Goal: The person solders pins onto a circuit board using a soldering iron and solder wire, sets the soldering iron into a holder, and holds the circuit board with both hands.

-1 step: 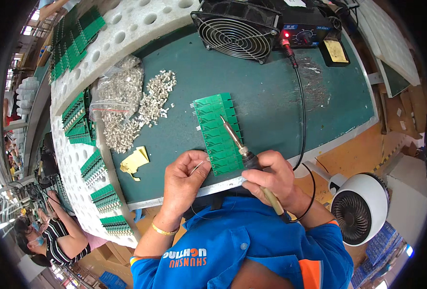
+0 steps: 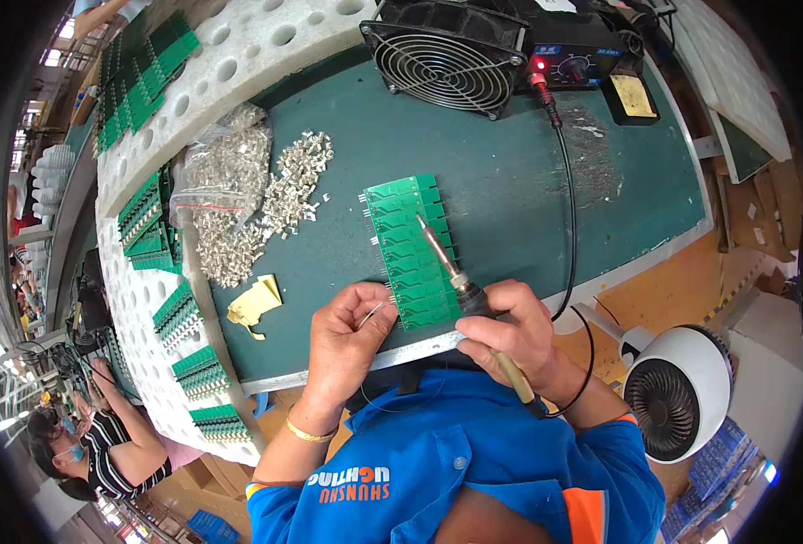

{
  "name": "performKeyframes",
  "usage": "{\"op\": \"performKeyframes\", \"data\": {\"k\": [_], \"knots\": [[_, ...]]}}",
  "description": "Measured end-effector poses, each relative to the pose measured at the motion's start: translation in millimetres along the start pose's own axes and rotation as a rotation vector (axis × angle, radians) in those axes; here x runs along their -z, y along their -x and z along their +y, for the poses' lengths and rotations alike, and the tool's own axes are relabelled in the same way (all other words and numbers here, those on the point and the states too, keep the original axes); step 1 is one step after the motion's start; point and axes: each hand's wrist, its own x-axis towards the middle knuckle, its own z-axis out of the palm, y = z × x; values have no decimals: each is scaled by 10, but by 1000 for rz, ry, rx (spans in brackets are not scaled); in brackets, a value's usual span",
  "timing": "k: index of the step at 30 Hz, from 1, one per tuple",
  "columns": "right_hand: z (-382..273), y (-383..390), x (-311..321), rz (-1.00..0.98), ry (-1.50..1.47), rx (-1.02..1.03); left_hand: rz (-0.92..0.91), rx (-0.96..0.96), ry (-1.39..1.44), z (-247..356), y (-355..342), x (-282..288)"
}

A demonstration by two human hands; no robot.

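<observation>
My left hand (image 2: 354, 331) pinches a thin silvery wire (image 2: 371, 314) at the lower left edge of a green circuit board panel (image 2: 397, 249), which lies on the dark green mat (image 2: 311, 263) with small pins along its sides. My right hand (image 2: 510, 340) grips a soldering iron (image 2: 474, 299) diagonally, its metal tip over the panel's upper right part; whether the tip touches cannot be told. Left of the panel are a pile of small metal parts (image 2: 297, 181), a clear bag (image 2: 220, 159) of similar parts and a crumpled yellow paper (image 2: 255, 306).
A black fan (image 2: 442, 63) and soldering station (image 2: 574, 63), with a sponge holder (image 2: 631, 98), stand at the back. White foam (image 2: 130, 299) at left holds several board groups (image 2: 202, 372). A white fan (image 2: 678, 390) is at lower right. Another person (image 2: 102, 453) works at lower left.
</observation>
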Motion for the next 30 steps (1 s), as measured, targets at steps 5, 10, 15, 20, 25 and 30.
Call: {"op": "performKeyframes", "data": {"k": [5,10,15,20,25,30], "knots": [[-12,-97,-21,-10,-17,3,-4,56,97,84,38,50],[-1,-236,-123,15,18,41,2,78,223,20,140,130],[-87,-334,-334,132,50,-32,-18,-32,230,30,241,112],[-100,-358,-492,119,59,40,-27,-75,234,33,322,178],[-151,-370,-528,121,83,94,30,-48,311,33,412,225],[-184,-342,-518,90,81,133,43,-44,314,3,444,215]]}}
